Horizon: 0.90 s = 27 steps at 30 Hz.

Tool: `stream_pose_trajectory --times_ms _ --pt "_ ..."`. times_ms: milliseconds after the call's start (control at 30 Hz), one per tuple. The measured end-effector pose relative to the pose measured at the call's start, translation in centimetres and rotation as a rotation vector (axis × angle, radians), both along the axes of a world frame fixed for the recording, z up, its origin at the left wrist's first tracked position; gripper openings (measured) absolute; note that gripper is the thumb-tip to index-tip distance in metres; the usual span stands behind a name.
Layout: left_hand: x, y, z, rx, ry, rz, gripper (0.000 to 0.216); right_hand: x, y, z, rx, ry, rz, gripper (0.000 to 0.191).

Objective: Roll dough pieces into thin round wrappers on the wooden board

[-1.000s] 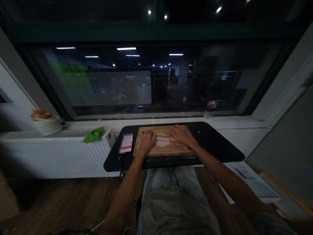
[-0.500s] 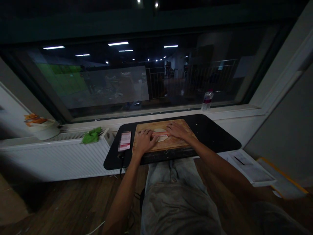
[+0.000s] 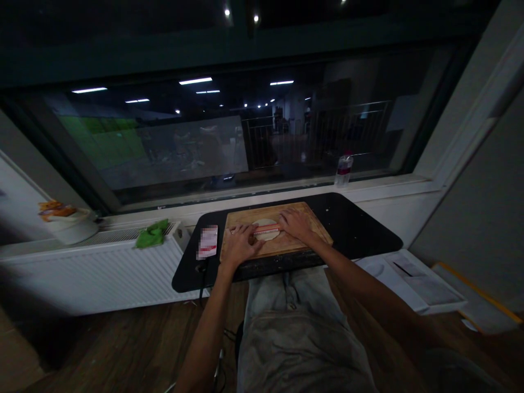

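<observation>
A wooden board [image 3: 311, 217] lies on a small black table [image 3: 360, 229] in front of me. On the board rests a pale round of flat dough [image 3: 266, 224] with a thin red rolling stick [image 3: 267, 228] laid across it. My left hand [image 3: 239, 244] lies flat on the stick's left end, fingers stretched forward. My right hand [image 3: 298, 224] presses flat on the stick's right end. Both palms rest on top of the stick without wrapping it.
A red and white packet [image 3: 207, 242] lies on the table's left part. A green cloth [image 3: 152, 233] and a white bowl [image 3: 67, 226] sit on the radiator ledge to the left. A water bottle [image 3: 344, 168] stands on the sill. Papers [image 3: 413, 278] lie on the floor at right.
Both hands and the stick have shifted slightly toward me over the dough. The camera has tilted and drifted a little to the right.
</observation>
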State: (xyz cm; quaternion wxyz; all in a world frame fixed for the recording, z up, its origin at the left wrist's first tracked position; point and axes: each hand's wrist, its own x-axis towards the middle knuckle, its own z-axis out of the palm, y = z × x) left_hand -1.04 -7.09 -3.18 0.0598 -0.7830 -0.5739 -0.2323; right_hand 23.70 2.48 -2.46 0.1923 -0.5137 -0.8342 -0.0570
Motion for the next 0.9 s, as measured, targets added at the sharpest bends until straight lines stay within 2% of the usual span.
stream_pose_trajectory --times_ms 200,367,500,700,833,900 --pt "0.0 0.3 0.0 -0.029 -0.025 0.028 0.049 0.1 -0.3 0.2 0.002 0.008 0.008 0.036" --pt "-0.1 0.4 -0.2 -0.042 -0.029 0.024 0.049 0.3 -0.5 -0.2 0.078 0.048 0.053 0.034" --pt "-0.2 0.2 0.0 -0.059 -0.051 0.017 0.043 0.6 -0.7 -0.7 0.128 0.123 0.169 0.035" --pt "0.1 0.1 0.3 -0.046 -0.041 0.031 0.044 0.5 -1.0 -0.8 0.082 0.093 0.391 0.045" --pt "0.3 0.2 0.2 -0.046 -0.020 0.064 0.047 0.4 -1.1 -0.5 0.047 0.061 0.454 0.058" --pt "0.4 0.3 0.2 -0.041 -0.016 0.075 0.047 0.3 -1.0 -0.5 0.039 0.059 0.460 0.058"
